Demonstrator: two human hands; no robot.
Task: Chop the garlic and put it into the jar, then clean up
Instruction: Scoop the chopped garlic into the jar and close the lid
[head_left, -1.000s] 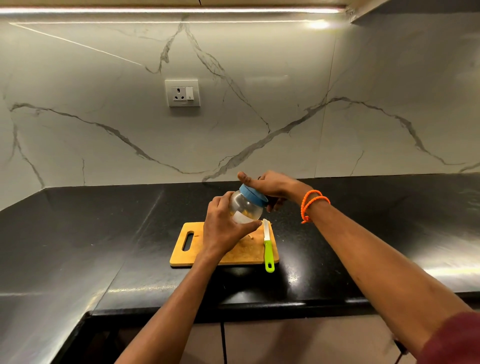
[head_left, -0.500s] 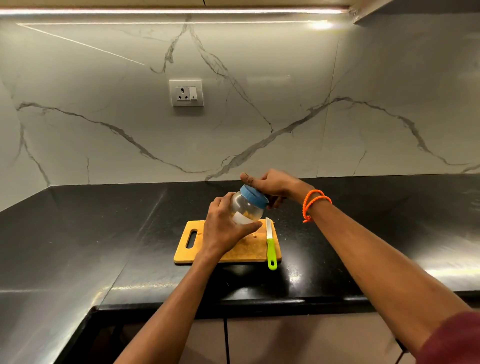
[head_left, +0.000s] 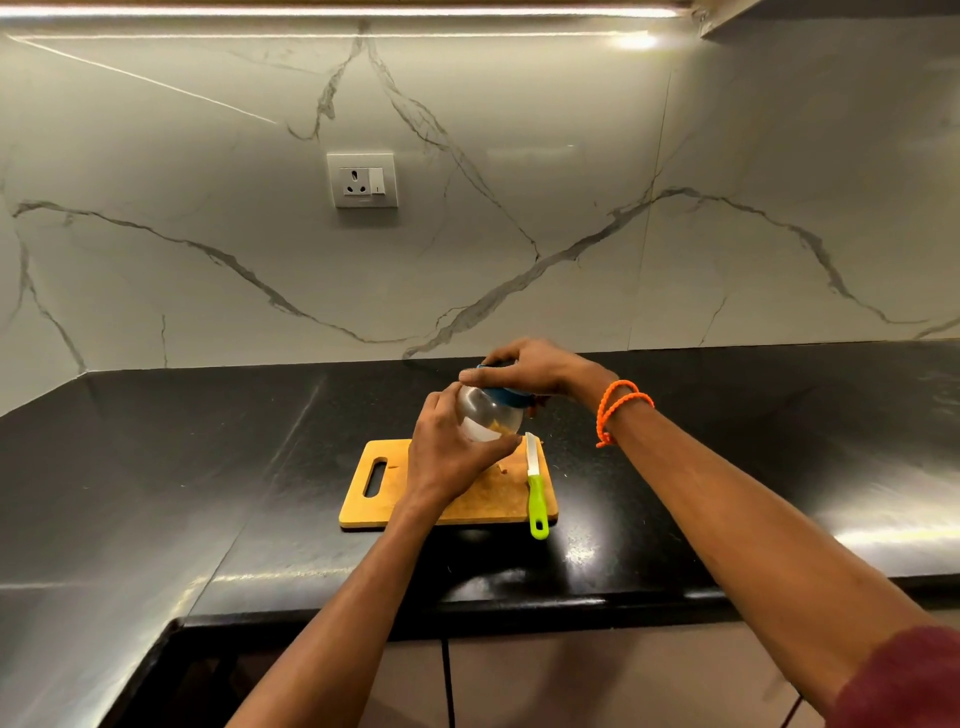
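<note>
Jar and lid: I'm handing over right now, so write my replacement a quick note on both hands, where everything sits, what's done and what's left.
Left hand grips the clear jar, held tilted above the wooden cutting board.
Right hand grips the blue lid, which sits on the jar's mouth.
Knife with green handle lies along the board's right edge, handle end overhanging the black countertop.
Done: yellowish chopped bits show inside the jar.
Left: whether the lid is tight cannot be told; set the jar down, then clear the few scraps on the board, the knife and the board.
</note>
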